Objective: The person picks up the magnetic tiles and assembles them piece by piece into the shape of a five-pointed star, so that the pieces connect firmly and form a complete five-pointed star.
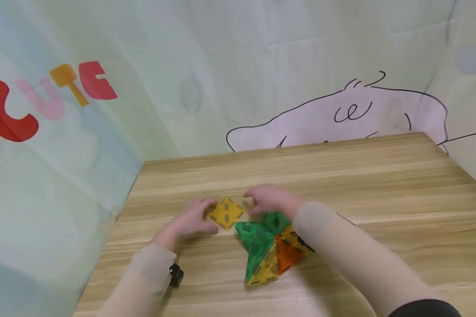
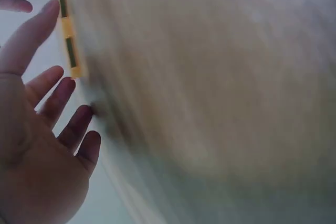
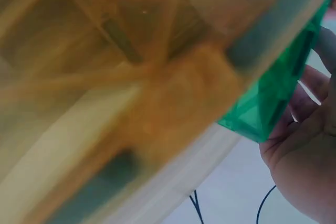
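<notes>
A yellow square magnetic tile lies on the wooden table, one corner pointing toward me. My left hand is at its left side, thumb and fingers spread around the near corner; in the left wrist view the fingers reach toward the tile's edge. On the other side, my right hand hovers with thumb and forefinger apart and nothing between them. Below it stands a star-like build of magnetic tiles in green, yellow and orange. The right wrist view has a yellow-orange tile very close, partly covering the scene.
The wooden table runs back to a pale curtain with coloured letters and a line drawing. A black wrist strap piece sits by the left sleeve. The right forearm passes close beside the tile build.
</notes>
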{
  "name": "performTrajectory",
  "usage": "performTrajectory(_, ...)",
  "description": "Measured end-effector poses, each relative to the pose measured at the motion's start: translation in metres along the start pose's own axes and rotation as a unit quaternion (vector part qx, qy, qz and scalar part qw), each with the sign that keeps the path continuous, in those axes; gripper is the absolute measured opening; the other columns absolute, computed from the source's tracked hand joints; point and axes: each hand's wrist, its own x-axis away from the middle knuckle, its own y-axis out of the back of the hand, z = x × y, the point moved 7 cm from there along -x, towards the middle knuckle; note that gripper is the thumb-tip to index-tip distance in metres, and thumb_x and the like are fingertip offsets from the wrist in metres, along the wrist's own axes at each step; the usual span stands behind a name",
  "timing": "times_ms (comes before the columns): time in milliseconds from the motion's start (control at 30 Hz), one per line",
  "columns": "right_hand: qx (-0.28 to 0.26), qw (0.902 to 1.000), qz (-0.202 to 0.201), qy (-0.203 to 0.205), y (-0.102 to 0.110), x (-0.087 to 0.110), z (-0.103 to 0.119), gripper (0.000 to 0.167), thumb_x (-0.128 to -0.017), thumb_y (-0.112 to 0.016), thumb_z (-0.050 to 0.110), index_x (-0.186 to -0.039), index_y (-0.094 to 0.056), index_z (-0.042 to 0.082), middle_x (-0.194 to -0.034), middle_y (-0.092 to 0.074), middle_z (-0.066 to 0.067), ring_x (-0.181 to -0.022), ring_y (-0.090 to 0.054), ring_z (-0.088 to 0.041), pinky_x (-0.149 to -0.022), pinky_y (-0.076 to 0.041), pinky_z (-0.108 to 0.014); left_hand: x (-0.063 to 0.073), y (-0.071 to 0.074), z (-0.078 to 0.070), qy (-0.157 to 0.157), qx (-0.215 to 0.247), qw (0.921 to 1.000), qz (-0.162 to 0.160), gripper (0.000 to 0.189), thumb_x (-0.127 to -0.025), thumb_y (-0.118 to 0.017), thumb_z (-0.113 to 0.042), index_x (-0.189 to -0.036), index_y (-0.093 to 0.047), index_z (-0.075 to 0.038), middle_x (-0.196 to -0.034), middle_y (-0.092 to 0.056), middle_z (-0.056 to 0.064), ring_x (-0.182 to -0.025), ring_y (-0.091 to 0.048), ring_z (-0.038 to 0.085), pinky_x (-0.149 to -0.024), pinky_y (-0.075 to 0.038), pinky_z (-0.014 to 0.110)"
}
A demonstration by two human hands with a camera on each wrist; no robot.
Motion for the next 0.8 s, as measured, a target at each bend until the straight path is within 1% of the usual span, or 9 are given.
performTrajectory(100,0.029,0.9996,0.002,0.007,-0.003,-0.006,0.005,0.059,-0.083,-0.071,0.028,-0.135,-0.05,0.009,-0.117,-0.062,-0.006,-0.093,-0.058,-0.016,-0.094,-0.042,-0.035,-0.005,-0.002,0.002,0.009,-0.022,0.9997,0.002,0.078,-0.07,-0.079,-0.034,-0.137,-0.047,-0.014,-0.14,-0.041,0.013,-0.126,-0.035,0.037,-0.102,-0.026,0.058)
performTrajectory(200,0.041,0.9992,0.0,0.004,-0.006,-0.01,0.007,0.054,-0.082,-0.072,0.026,-0.129,-0.055,0.009,-0.119,-0.061,-0.006,-0.097,-0.058,-0.018,-0.095,-0.042,-0.036,-0.012,-0.004,-0.002,0.013,-0.029,0.9995,0.003,0.076,-0.071,-0.078,-0.036,-0.137,-0.048,-0.014,-0.139,-0.043,0.013,-0.126,-0.036,0.035,-0.103,-0.027,0.055)
performTrajectory(333,0.044,0.999,0.001,-0.006,-0.011,-0.015,0.004,0.046,-0.081,-0.073,0.024,-0.122,-0.06,0.009,-0.113,-0.064,-0.005,-0.098,-0.058,-0.018,-0.092,-0.043,-0.034,-0.019,-0.007,-0.007,0.018,-0.021,0.9996,0.007,0.075,-0.071,-0.078,-0.036,-0.136,-0.049,-0.014,-0.136,-0.045,0.012,-0.123,-0.039,0.032,-0.102,-0.031,0.05)
performTrajectory(500,0.046,0.9989,0.001,-0.008,-0.015,-0.02,0.004,0.042,-0.082,-0.072,0.024,-0.12,-0.061,0.009,-0.114,-0.062,-0.005,-0.102,-0.057,-0.018,-0.092,-0.043,-0.034,-0.021,-0.006,-0.008,0.035,-0.003,0.9994,0.003,0.073,-0.071,-0.079,-0.034,-0.135,-0.051,-0.013,-0.129,-0.046,0.011,-0.116,-0.041,0.028,-0.098,-0.035,0.048)
performTrajectory(600,0.041,0.999,-0.006,-0.017,-0.016,-0.023,0.003,0.039,-0.082,-0.072,0.024,-0.117,-0.061,0.01,-0.11,-0.063,-0.004,-0.099,-0.057,-0.018,-0.09,-0.044,-0.035,-0.021,-0.006,-0.008,0.039,-0.007,0.9992,-0.001,0.071,-0.071,-0.08,-0.034,-0.132,-0.053,-0.012,-0.126,-0.048,0.01,-0.113,-0.042,0.027,-0.097,-0.036,0.045)
performTrajectory(733,0.052,0.9981,-0.021,-0.023,-0.014,-0.025,0.003,0.031,-0.082,-0.073,0.026,-0.107,-0.063,0.01,-0.098,-0.063,-0.001,-0.087,-0.056,-0.016,-0.083,-0.046,-0.034,-0.024,-0.007,-0.011,0.021,-0.015,0.9996,-0.005,0.068,-0.071,-0.079,-0.035,-0.129,-0.054,-0.008,-0.121,-0.049,0.009,-0.111,-0.043,0.027,-0.096,-0.036,0.043)
performTrajectory(800,0.064,0.9973,-0.029,-0.019,-0.013,-0.025,0.004,0.029,-0.081,-0.074,0.027,-0.103,-0.063,0.01,-0.093,-0.061,0.0,-0.082,-0.054,-0.015,-0.079,-0.046,-0.033,-0.024,-0.007,-0.011,0.016,-0.003,0.9998,-0.006,0.068,-0.072,-0.079,-0.035,-0.128,-0.053,-0.006,-0.12,-0.05,0.009,-0.111,-0.043,0.026,-0.096,-0.036,0.043)
